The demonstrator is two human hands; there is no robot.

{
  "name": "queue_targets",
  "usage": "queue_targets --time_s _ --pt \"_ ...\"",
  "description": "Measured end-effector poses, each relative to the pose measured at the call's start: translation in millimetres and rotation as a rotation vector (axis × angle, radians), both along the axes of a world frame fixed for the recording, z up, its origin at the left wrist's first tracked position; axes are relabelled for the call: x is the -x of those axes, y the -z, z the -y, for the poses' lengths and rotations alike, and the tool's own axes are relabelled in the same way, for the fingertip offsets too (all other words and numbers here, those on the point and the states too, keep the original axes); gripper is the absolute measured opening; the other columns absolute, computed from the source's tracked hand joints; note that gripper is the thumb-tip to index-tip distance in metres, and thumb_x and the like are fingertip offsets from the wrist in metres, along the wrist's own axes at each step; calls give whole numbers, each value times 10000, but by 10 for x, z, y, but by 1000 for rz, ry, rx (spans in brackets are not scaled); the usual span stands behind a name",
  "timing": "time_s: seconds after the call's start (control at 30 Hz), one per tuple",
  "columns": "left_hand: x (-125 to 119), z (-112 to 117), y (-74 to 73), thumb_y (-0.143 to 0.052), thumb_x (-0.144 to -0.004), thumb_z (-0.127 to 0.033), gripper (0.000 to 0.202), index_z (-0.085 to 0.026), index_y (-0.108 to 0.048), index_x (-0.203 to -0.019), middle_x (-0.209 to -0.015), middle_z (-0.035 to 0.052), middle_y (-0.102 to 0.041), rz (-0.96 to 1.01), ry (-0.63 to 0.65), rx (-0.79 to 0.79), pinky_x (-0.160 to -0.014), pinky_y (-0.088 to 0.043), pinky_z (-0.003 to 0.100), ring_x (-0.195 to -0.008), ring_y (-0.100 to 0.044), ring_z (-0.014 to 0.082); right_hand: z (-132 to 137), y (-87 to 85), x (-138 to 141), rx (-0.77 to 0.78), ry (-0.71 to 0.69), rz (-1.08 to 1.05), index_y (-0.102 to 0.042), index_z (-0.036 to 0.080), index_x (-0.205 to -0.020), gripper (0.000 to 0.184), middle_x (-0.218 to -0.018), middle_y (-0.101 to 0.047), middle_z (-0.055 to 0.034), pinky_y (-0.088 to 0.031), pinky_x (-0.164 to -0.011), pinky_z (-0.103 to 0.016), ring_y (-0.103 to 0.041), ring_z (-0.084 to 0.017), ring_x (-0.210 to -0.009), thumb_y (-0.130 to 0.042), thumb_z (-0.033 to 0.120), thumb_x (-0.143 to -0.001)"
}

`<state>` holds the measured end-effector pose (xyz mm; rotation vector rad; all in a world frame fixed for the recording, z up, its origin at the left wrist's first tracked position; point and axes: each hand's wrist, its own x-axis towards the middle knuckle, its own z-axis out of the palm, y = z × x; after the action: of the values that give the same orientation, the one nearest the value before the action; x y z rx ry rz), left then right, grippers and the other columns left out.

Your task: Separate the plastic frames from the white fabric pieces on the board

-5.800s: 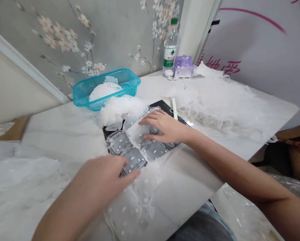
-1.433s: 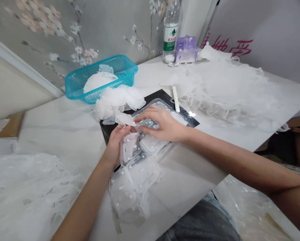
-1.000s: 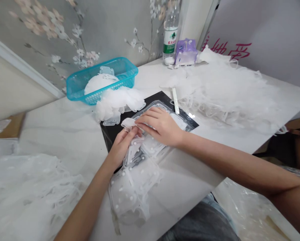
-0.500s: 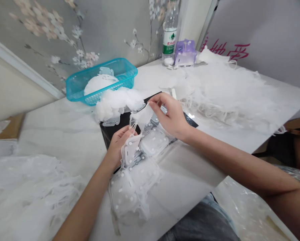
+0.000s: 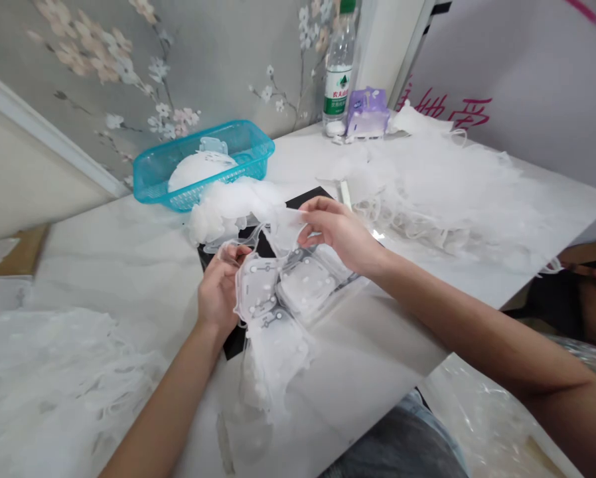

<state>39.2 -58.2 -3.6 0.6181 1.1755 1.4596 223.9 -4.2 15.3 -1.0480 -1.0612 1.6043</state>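
Turquoise plastic basket (image 5: 238,129) on a white marble tabletop (image 5: 109,255), water bottle with green cap (image 5: 338,73), purple tissue packet (image 5: 368,113) beside it, floral grey wallpaper (image 5: 79,86) behind, red lettering (image 5: 445,109) on a pale wall panel

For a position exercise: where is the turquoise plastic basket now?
In the head view, the turquoise plastic basket sits against the floral wall, just behind the white mesh heap, left of the water bottle.

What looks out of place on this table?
A puffy white mesh bundle sits outside the teal plastic basket, slumped against its front edge and onto the black mat, so it looks like overflow.
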Motion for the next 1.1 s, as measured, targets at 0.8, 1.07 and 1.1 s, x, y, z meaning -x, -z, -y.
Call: queue_targets --time_s 0.8,1.07,1.1 --pt "-122 145 115 -601 -884 -270 69 -218 -643 -869 -883 8 -673 -1276 -121 -576 -873 -402 333 -885 -604 176 80 223 58 -850 -302 453 -653 194 -919 213 -945 -706 -35 -445 -782 -257 -636 -145 -867 -489 329 -927" --pt "-89 89 150 -569 -879 -327 149 -196 -571 -807 -806 10 -573 -882 -129 -289 -763 -415 263 -791 -540 153 74 127 9 -713 -89 522 -632 194 -883 209 -836 -674 -10 -416 -719 -255 -581 -132 -764 -494 347 -921" --pt "-89 83 153 -564 -881 -333 145 -195 -566 -840 -841 15 -577 -825 -142 -284 -774 -417 260 -817 -545 152 71 120 7 -715 -100 510 -630 195 -882 210 -850 -676 -10 -419 -733 -254 -585 -133 -782 -495 351 -920"
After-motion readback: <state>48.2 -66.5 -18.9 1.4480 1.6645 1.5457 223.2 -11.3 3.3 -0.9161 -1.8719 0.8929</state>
